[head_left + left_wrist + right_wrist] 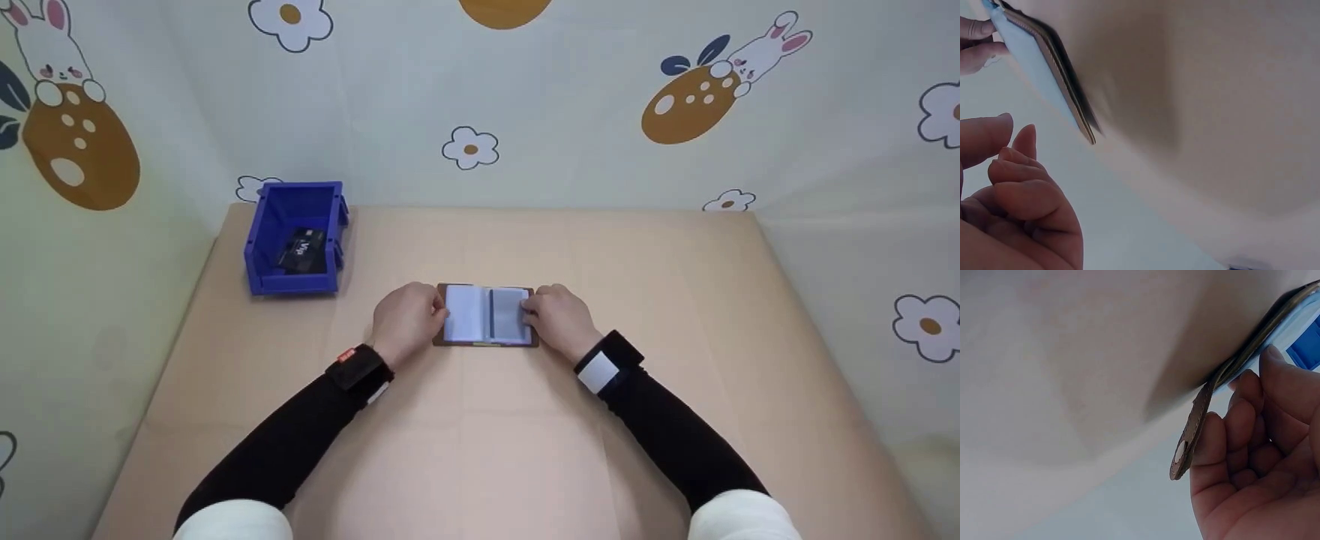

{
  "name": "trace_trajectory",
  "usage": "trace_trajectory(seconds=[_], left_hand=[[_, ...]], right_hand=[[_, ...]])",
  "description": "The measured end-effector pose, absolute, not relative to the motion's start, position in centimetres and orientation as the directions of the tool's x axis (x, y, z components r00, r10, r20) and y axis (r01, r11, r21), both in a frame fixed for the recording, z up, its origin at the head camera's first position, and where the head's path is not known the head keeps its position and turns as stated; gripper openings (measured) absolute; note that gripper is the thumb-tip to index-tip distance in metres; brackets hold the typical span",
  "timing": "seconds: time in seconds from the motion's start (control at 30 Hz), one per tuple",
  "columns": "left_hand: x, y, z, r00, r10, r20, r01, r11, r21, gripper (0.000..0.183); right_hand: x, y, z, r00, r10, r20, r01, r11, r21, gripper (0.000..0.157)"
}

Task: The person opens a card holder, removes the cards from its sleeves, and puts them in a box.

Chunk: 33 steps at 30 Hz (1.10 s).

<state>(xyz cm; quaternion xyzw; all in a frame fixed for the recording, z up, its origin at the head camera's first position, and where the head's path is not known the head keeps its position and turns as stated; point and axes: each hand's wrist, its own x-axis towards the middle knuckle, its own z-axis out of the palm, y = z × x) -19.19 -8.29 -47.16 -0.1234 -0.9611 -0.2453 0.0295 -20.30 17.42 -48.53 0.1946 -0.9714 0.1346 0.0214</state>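
Observation:
A brown card holder (487, 344) lies spread on the table, its clear plastic sleeves (465, 313) facing up. At its right edge my right hand (561, 319) pinches it, thumb on the sleeves and the other fingers curled by the edge. A brown strap with a pale snap (1182, 449) hangs out beside those fingers in the right wrist view. My left hand (409, 319) is at the holder's left edge. The left wrist view shows its fingers (1030, 199) loosely curled, with nothing between them and a gap to the holder.
A blue plastic bin (294, 283) stands at the table's back left, with black cards (304, 251) inside, one lettered "Vip". The tan tabletop (525, 435) meets a patterned cloth wall (570, 135) behind and at both sides.

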Motion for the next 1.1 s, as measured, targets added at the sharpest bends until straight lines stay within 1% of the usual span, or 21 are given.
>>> trace_trajectory(seconds=[0.13, 0.43, 0.63, 0.87, 1.1], left_hand=[[-19.1, -7.8, -47.7, -0.962, 0.254, 0.102, 0.272, 0.848, 0.454, 0.009], [-19.1, -7.0, -48.3, -0.958, 0.286, 0.032, 0.269, 0.853, 0.448, 0.009], [-19.2, -6.7, -48.5, -0.953, 0.3, 0.03, 0.286, 0.866, 0.41, 0.011], [-19.1, -6.6, -48.7, -0.945, 0.317, 0.085, 0.325, 0.872, 0.367, 0.007], [-19.1, -6.5, -48.8, -0.94, 0.326, 0.098, 0.339, 0.87, 0.357, 0.006]], right_hand=[[-20.3, 17.4, -48.5, -0.922, -0.375, 0.097, -0.388, 0.886, -0.254, 0.023], [-20.4, 17.4, -48.6, -0.92, -0.379, 0.1, -0.392, 0.884, -0.255, 0.021], [-20.3, 17.3, -48.6, -0.921, -0.375, 0.102, -0.389, 0.885, -0.255, 0.021], [-20.4, 17.5, -48.8, -0.91, -0.393, 0.132, -0.414, 0.871, -0.264, 0.022], [-20.5, 17.6, -48.8, -0.91, -0.389, 0.142, -0.414, 0.868, -0.275, 0.021]])
